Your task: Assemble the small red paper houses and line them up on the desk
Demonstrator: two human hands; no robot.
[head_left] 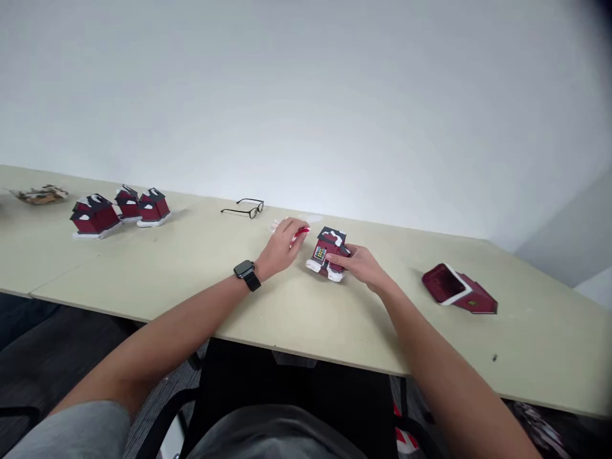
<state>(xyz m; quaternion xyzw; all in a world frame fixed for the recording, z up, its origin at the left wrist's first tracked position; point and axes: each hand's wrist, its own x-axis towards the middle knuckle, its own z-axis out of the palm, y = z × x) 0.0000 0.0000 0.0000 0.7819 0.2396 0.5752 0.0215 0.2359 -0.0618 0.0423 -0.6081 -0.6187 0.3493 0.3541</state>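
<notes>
My right hand (362, 263) grips a small toy house (329, 250) by its right side. The house has dark red walls, a dark roof patched with white, a lit-looking window and a white snow-like base; it is tilted slightly. Just left of it, my left hand (282, 247), with a black watch on the wrist, is closed on a small red-and-white piece (301, 234). Fingers cover most of that piece, so its kind is unclear. The two hands are apart, over the middle of the table.
On the pale table (287, 319), black-framed glasses (253, 211) lie behind my left hand. Several similar houses (98, 215) stand at the left, beyond them a clear bag (42, 194) of brown bits. A hollow red house part (461, 290) lies at the right. A wall (306, 115) rises behind.
</notes>
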